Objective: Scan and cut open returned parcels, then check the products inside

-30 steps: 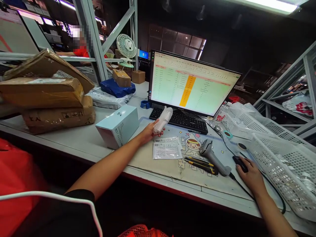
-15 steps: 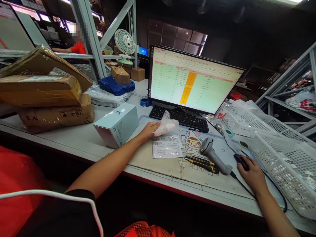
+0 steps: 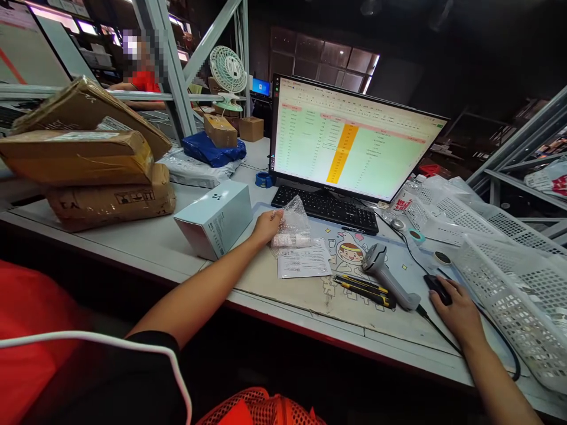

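Observation:
My left hand [image 3: 267,226] pinches the edge of a clear bubble-wrap bag [image 3: 293,221], which has a small whitish item inside. Part of the bag lies over a white printed packet [image 3: 305,263] on the desk mat. Over on the right, my right hand [image 3: 458,310] rests on a black computer mouse [image 3: 438,289], fingers curved around it. Between the hands lie a grey barcode scanner [image 3: 390,277] and yellow-and-black utility knives [image 3: 365,290]. A pale blue box [image 3: 215,218] stands left of my left hand.
A monitor [image 3: 354,141] showing a spreadsheet stands behind a black keyboard [image 3: 325,209]. Cardboard parcels [image 3: 88,156] are stacked at left. White plastic baskets [image 3: 505,301] line the right side. Farther back are a small fan [image 3: 228,69] and a person in red [image 3: 146,81].
My left hand has turned the bubble-wrap bag so it hangs flatter, its item now lower over the packet. The right hand stays on the mouse. The view has shifted slightly.

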### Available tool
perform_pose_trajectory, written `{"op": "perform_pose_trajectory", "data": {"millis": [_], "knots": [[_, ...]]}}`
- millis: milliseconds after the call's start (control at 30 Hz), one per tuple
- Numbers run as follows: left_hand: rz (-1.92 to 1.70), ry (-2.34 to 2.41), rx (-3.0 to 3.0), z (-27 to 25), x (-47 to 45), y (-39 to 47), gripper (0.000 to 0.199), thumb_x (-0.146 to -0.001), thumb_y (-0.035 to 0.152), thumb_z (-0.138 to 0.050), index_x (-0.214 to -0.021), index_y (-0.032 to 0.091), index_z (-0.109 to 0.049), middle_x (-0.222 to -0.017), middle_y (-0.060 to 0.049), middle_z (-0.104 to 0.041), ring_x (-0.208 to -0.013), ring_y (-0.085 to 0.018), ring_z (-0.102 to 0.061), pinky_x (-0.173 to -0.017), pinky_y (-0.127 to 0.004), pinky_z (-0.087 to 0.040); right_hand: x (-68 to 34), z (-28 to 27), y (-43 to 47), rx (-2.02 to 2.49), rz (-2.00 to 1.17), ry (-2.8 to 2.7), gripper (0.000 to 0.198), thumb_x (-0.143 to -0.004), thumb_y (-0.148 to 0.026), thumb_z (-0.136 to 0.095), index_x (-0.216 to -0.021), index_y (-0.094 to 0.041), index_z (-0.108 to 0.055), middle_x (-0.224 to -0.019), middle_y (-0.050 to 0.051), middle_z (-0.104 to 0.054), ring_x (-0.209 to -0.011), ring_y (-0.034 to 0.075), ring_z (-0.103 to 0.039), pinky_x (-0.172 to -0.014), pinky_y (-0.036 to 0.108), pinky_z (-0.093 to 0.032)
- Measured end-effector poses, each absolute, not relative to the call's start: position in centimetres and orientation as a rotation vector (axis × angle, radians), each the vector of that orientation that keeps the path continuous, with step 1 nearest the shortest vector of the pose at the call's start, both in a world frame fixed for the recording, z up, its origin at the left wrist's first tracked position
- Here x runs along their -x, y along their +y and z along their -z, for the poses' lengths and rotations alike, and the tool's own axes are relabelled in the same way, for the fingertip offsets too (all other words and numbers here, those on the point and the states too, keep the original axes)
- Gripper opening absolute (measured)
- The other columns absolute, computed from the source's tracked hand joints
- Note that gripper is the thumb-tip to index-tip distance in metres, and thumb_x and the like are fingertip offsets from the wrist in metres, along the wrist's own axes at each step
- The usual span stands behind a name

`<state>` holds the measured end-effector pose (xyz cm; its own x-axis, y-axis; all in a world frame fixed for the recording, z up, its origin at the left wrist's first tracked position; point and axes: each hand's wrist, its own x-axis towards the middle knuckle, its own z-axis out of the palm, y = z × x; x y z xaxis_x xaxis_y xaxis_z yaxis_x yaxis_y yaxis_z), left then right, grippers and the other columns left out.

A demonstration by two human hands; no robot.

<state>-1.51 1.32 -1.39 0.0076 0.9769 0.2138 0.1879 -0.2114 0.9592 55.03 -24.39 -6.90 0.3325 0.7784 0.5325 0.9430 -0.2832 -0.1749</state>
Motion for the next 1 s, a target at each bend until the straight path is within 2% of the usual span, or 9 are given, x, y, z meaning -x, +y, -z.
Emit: {"op": "perform_pose_trajectory", "data": {"millis": [267,467,600,700,800,900,933,1000], "knots": [[-1.459,1.062,-1.274,0.2,1.4,1.3,0.062,-0.090,0.082,-0.060,-0.078,0.022,-0.049,-0.064,0.002,-0.054,-0.056,-0.017,-0.065,-0.054,-0.028,-0.055,-55.1,7.0,-24.3,2.129,0.483,-1.515,0.063,-0.096,-0.062,-0.053,-0.144,-0.026,-0.068,-0.144,0.014,-0.065,-0.122,0.036,-0.068,-0.104,0.053,-0.058],[-1.613,0.857,-1.140,-0.8,1.8,0.7,0.068,-0.083,0.088,-0.065,-0.087,0.023,-0.046,-0.072,0.001,-0.065,-0.065,-0.019,-0.072,-0.061,-0.032,-0.062,-55.1,6.8,-24.4,2.175,0.462,-1.525,0.061,-0.097,-0.063,-0.052,-0.144,-0.028,-0.068,-0.145,0.013,-0.064,-0.118,0.035,-0.070,-0.096,0.049,-0.062],[-1.682,0.823,-1.307,-1.6,2.4,0.0,0.064,-0.087,0.086,-0.062,-0.088,0.023,-0.048,-0.077,-0.002,-0.072,-0.077,-0.022,-0.075,-0.074,-0.034,-0.064,-55.1,7.1,-24.3,2.155,0.485,-1.525,0.062,-0.097,-0.063,-0.050,-0.143,-0.026,-0.069,-0.144,0.013,-0.065,-0.120,0.036,-0.070,-0.094,0.048,-0.062],[-1.536,0.978,-1.569,-1.4,2.8,0.0,0.055,-0.093,0.078,-0.058,-0.091,0.023,-0.056,-0.090,-0.006,-0.077,-0.090,-0.024,-0.075,-0.087,-0.036,-0.060,-55.6,7.6,-24.0,2.098,0.509,-1.538,0.061,-0.097,-0.061,-0.049,-0.141,-0.025,-0.070,-0.141,0.013,-0.067,-0.120,0.035,-0.071,-0.098,0.048,-0.062],[-1.199,1.250,-1.927,-0.3,3.1,0.4,0.047,-0.087,0.065,-0.071,-0.108,0.024,-0.067,-0.117,-0.010,-0.078,-0.111,-0.032,-0.073,-0.101,-0.042,-0.055,-56.6,8.1,-23.6,2.104,0.510,-1.543,0.059,-0.094,-0.061,-0.054,-0.139,-0.028,-0.072,-0.138,0.012,-0.069,-0.114,0.034,-0.074,-0.091,0.047,-0.064],[-0.921,1.401,-2.181,0.5,3.2,0.6,0.067,-0.083,0.053,-0.078,-0.141,0.026,-0.060,-0.151,-0.014,-0.064,-0.133,-0.039,-0.065,-0.109,-0.046,-0.051,-57.5,8.3,-23.4,2.120,0.489,-1.553,0.060,-0.093,-0.062,-0.055,-0.140,-0.029,-0.072,-0.139,0.012,-0.069,-0.113,0.034,-0.075,-0.084,0.046,-0.066],[-0.850,1.454,-2.227,0.6,3.2,0.6,0.069,-0.087,0.051,-0.075,-0.148,0.025,-0.057,-0.155,-0.016,-0.061,-0.135,-0.040,-0.064,-0.109,-0.047,-0.051,-57.7,8.4,-23.4,2.119,0.484,-1.554,0.060,-0.093,-0.061,-0.055,-0.141,-0.029,-0.072,-0.139,0.012,-0.069,-0.113,0.034,-0.075,-0.083,0.045,-0.066],[-0.711,1.603,-2.270,0.4,3.1,0.4,0.061,-0.096,0.048,-0.064,-0.152,0.023,-0.054,-0.148,-0.018,-0.065,-0.129,-0.041,-0.067,-0.104,-0.048,-0.053,-57.8,8.4,-23.4,2.108,0.482,-1.557,0.059,-0.093,-0.060,-0.056,-0.140,-0.029,-0.072,-0.139,0.012,-0.069,-0.112,0.033,-0.075,-0.084,0.045,-0.066]]}}
